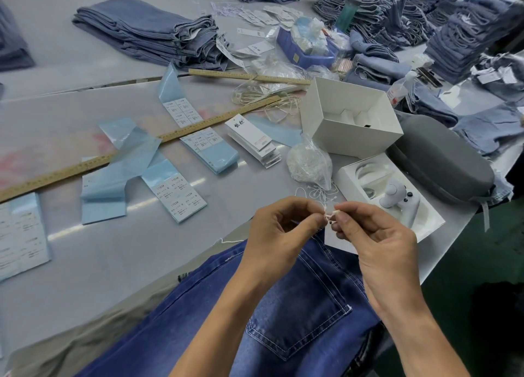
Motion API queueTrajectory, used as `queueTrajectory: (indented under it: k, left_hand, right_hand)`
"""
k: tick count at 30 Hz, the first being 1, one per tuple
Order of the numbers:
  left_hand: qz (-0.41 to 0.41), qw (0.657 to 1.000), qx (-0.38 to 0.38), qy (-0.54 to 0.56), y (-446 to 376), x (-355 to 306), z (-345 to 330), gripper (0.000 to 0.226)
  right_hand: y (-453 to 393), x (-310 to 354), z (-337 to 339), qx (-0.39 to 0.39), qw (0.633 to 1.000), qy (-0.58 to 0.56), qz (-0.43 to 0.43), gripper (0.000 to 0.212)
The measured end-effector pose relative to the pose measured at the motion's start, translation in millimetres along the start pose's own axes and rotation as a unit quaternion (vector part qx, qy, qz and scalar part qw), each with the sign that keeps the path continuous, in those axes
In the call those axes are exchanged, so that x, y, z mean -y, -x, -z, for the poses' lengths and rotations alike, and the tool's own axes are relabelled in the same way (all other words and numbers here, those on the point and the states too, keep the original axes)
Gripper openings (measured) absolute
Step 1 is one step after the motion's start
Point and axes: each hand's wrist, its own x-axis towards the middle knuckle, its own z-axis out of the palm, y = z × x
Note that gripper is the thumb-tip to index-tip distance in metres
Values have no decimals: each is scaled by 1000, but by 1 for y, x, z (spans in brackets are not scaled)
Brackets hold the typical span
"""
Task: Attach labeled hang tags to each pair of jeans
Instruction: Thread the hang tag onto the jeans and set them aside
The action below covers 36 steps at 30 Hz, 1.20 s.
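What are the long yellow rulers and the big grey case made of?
The rulers look like wood: matte tan, with printed tick marks along the edge. One lies under blue label sheets. The grey case looks like moulded foam covered in matte fabric, with rounded corners and a zip line around its side; I can't be sure what is under the fabric.

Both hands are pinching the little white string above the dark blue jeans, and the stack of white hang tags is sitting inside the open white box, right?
Not quite. The left hand and right hand do pinch the white string above the dark blue jeans, but the stack of white hang tags lies on the table, left of the open white box, not inside it. The head view shows this.
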Motion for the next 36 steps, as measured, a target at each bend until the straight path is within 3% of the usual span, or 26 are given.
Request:
queueTrajectory:
  k: [9, 23, 36]
  left_hand:
    - [0, 1000, -31, 8, -2, 4, -4, 12]
    - [-37, 999, -1, -38, -2, 9, -4, 8]
    - [12, 990, 141, -7, -17, 27, 11, 25]
  right_hand:
    - [2, -2, -4, -3, 1000, -3, -5, 21]
    - [5, 0, -1, 10, 1000, 8, -4, 15]
    - [0, 9, 15, 77, 995, 55, -43, 20]
